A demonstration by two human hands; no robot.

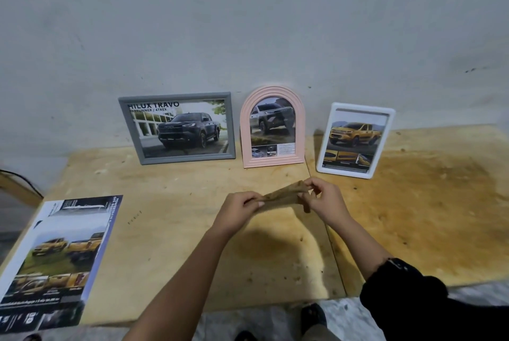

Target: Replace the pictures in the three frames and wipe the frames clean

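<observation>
Three frames lean upright against the wall at the back of the table. A grey rectangular frame (176, 128) on the left shows a dark truck. In the middle, a pink arched frame (272, 127) shows a grey truck. The white frame (355, 140) on the right shows a yellow truck. In front of them, above the table, a small tan cloth (283, 194) is stretched between my left hand (239, 210) and my right hand (325, 197). Both hands pinch its ends.
A car brochure sheet (57, 255) lies flat at the table's front left. The plywood table (427, 216) has stains on its right half. The grey wall (248, 24) rises right behind the frames. My feet and the floor (261, 321) show below the table's front edge.
</observation>
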